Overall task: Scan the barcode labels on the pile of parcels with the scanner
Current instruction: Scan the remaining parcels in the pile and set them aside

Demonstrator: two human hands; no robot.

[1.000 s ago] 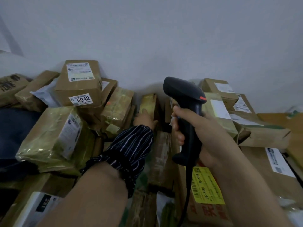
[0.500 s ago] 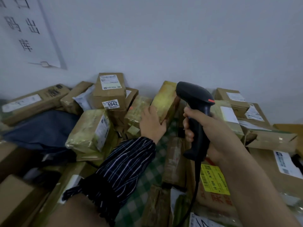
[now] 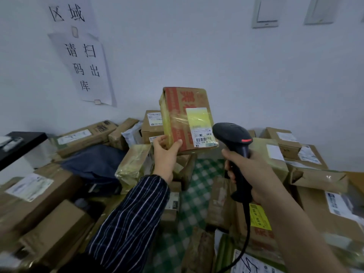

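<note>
My left hand [image 3: 165, 155] grips the lower left corner of a taped brown parcel [image 3: 185, 119] with red print and holds it upright above the pile. Its white and yellow barcode label [image 3: 201, 127] faces me. My right hand [image 3: 254, 170] grips the handle of a black corded scanner [image 3: 235, 146], whose head sits just right of the label's lower edge. A pile of brown parcels [image 3: 136, 166] with white labels lies below and all around.
A green checked cloth [image 3: 197, 186] shows between the parcels. A dark blue bag [image 3: 94, 166] lies at the left, with a black shelf edge [image 3: 21, 144] beyond it. Paper signs [image 3: 86, 69] hang on the white wall. More labelled boxes [image 3: 295, 152] are stacked at the right.
My left hand took a parcel from the back of the pile and raised it upright in front of the scanner. The view tilted upward, showing more wall.
</note>
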